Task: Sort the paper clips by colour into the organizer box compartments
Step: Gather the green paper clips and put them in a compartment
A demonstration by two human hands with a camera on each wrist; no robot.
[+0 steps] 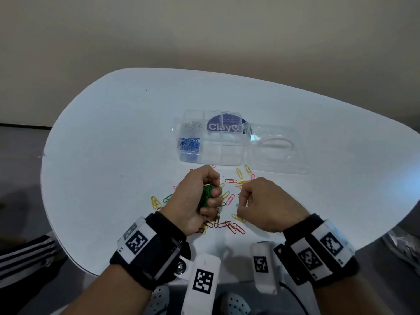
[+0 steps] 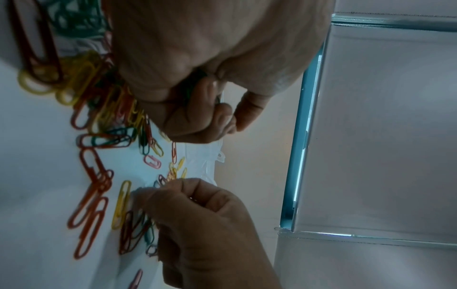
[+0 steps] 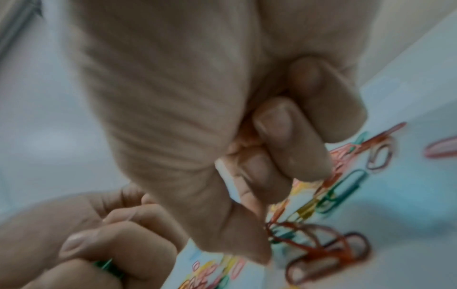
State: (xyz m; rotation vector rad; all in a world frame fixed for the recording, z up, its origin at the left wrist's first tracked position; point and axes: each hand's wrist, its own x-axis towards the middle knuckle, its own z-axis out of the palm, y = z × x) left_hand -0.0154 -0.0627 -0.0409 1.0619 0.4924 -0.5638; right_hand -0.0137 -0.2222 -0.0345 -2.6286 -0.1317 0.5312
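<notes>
Left hand, fist around a bunch of green paper clips, sits nearest the organizer box directly above it in frame; right hand, fingers curled low over the mixed clips on the worktop, contents unclear.

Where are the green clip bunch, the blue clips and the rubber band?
green clip bunch (image 1: 206,196), head view, part showing inside left fist
blue clips (image 1: 190,144), head view, middle of pile
rubber band (image 1: 276,142), head view, middle
</notes>
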